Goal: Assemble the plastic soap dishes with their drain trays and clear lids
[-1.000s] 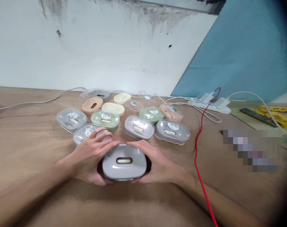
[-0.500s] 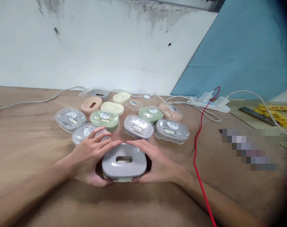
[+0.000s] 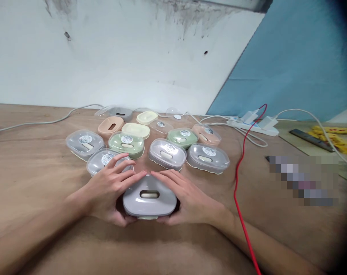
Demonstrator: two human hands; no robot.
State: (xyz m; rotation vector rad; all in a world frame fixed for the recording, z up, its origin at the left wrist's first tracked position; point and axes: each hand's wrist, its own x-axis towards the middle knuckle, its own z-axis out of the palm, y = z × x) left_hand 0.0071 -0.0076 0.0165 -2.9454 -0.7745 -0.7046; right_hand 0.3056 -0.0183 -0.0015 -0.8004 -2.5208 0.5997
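grey slotted box point(image 3: 149, 206), 1: between left hand point(image 3: 108, 189) and right hand point(image 3: 187, 194), grip of both grasping its sides; in front of clear-lidded green boxes point(image 3: 136, 151), 2, standing on brown surface point(image 3: 176, 248).

A pale grey, glossy box point(image 3: 149, 208) with rounded corners sits at the lower centre of the frame, long side running left to right, top face towards the viewer. Its middle has an oblong slot point(image 3: 149, 191) — cream shows inside — and a thin pale edge point(image 3: 147, 218) peeks below the rim. The left hand point(image 3: 108, 189) grips one end, the right hand point(image 3: 187, 196) the other.
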